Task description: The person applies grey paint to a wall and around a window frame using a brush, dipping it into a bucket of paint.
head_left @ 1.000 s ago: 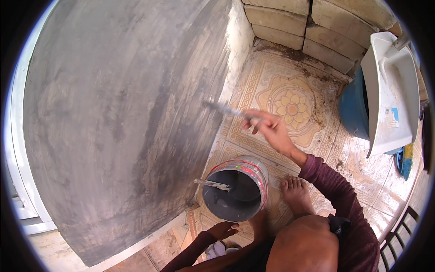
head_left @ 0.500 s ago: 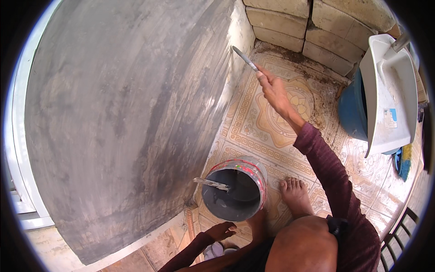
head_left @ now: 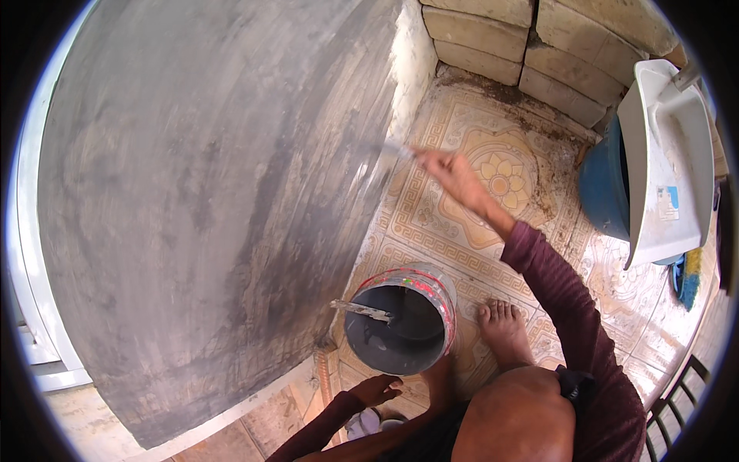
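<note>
Grey wall (head_left: 192, 200), brush (head_left: 385, 154) in right hand (head_left: 450, 171)

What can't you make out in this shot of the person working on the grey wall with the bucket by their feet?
- Tool in the right hand: motion-blurred in the head view, so its kind and its contact with the grey wall are unclear.
- Bucket contents: dark inside; only a stick across the rim shows.
- Left hand: what lies under it is hidden by the knee.
- White basin: cut off by the rim.
</note>
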Demonstrator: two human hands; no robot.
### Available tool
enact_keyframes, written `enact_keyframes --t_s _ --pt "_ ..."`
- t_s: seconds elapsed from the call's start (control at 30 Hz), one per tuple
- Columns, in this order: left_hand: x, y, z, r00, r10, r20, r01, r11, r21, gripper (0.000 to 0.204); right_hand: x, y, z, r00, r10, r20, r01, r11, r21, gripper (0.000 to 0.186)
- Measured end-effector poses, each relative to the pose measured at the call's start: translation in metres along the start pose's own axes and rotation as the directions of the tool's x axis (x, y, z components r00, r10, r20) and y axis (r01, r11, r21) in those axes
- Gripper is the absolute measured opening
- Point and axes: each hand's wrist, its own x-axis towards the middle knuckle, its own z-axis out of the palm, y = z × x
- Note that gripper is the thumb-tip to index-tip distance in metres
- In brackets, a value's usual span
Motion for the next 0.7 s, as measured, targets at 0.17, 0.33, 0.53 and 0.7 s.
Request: enact_keyframes --t_s 0.17,0.33,0.53,0.7 --pt "-0.007 -0.007 0.004 0.999 -0.035 -0.008 0.035 0.999 -0.021 0.045 0.003 -0.003 -0.001 0.954 0.159 -0.252 -0.160 0.987 0.019 0.037" --pt "0.000 -0.002 0.003 0.999 -0.026 0.034 0.027 0.999 -0.041 0.046 -0.066 0.038 0.080 0.989 -0.067 0.129 0.060 0.997 0.057 0.036" --pt "-0.001 -0.003 -0.003 1.000 -0.020 -0.008 0.019 1.000 -0.008 0.047 -0.046 0.029 0.049 0.973 -0.026 0.230 0.015 0.999 0.051 0.035" --pt "-0.003 -0.002 -0.001 0.994 -0.107 0.023 0.108 0.993 -0.045 0.047 -0.013 0.026 0.022 0.970 -0.022 -0.242 0.045 0.995 0.093 0.039"
